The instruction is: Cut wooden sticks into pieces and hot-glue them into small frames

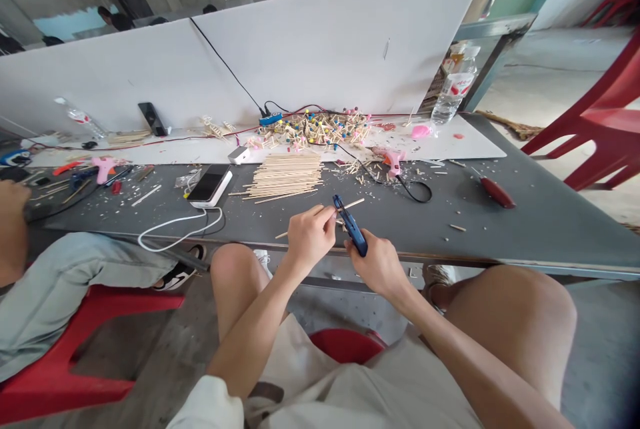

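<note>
My left hand (311,235) is closed in a pinch on a thin wooden stick (356,203), whose ends stick out on both sides of the fingers. My right hand (376,261) is wrapped round a blue hand cutter (354,229), probably pliers or snips. The tool's head is at the stick, close to my left fingertips; whether its jaws touch the wood I cannot tell. Both hands are over the front edge of the grey table (425,225). Just beyond them lies a pile of similar wooden sticks (286,175).
Behind the sticks is a heap of short pieces with coloured tips (320,129). A pink glue gun (393,161), a red-handled tool (496,192), a power bank with a phone (211,185) and a water bottle (454,92) stand around. At left, another person's hand (14,199) shows.
</note>
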The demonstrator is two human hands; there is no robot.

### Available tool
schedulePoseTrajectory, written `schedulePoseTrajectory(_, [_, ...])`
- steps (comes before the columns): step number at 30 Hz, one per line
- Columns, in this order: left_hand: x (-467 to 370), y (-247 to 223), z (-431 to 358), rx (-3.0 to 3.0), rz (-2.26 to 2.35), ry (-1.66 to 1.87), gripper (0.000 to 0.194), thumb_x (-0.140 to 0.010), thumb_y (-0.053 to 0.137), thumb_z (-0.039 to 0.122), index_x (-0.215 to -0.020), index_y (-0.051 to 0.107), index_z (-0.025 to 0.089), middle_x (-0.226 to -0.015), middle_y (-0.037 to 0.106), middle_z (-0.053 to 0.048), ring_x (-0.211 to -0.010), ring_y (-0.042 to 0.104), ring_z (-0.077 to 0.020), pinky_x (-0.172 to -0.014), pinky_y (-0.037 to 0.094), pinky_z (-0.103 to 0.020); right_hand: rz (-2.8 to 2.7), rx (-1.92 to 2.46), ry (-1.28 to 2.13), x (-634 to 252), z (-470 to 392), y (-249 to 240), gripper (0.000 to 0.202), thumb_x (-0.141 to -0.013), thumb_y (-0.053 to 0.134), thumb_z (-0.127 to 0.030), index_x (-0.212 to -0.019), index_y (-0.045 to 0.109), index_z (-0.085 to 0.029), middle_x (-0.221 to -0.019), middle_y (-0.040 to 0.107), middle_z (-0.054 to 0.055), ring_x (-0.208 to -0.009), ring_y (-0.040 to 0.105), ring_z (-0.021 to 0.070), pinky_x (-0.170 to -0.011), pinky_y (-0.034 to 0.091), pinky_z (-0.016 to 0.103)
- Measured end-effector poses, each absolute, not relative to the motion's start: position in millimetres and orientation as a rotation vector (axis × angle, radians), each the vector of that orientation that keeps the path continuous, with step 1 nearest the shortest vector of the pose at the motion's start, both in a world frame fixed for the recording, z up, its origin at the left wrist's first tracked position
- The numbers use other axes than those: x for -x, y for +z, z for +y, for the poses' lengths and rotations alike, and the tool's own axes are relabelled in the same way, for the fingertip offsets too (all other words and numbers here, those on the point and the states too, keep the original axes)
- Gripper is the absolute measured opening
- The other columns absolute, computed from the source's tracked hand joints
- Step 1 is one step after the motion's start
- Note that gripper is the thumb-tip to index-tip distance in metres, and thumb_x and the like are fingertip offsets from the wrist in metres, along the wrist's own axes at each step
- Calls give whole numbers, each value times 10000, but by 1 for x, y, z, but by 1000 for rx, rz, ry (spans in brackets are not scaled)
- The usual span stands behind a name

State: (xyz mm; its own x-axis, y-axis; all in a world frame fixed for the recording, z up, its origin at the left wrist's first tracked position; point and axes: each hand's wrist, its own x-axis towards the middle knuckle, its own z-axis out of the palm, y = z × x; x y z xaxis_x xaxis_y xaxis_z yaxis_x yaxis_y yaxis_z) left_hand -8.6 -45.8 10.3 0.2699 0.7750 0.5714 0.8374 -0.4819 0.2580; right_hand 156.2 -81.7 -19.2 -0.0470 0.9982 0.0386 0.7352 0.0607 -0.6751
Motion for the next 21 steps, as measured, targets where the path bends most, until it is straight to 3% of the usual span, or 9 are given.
schedulePoseTrajectory(21, [10, 10, -44, 2407, -1576, -1044, 251, -949, 486, 226, -812, 695, 207, -702, 663, -13, -625, 590, -135, -561, 329, -268, -1847, 1737, 613, -155, -78, -23, 178, -869, 505, -359, -741, 473, -240, -575, 560, 10, -540, 496, 177, -566, 279, 265])
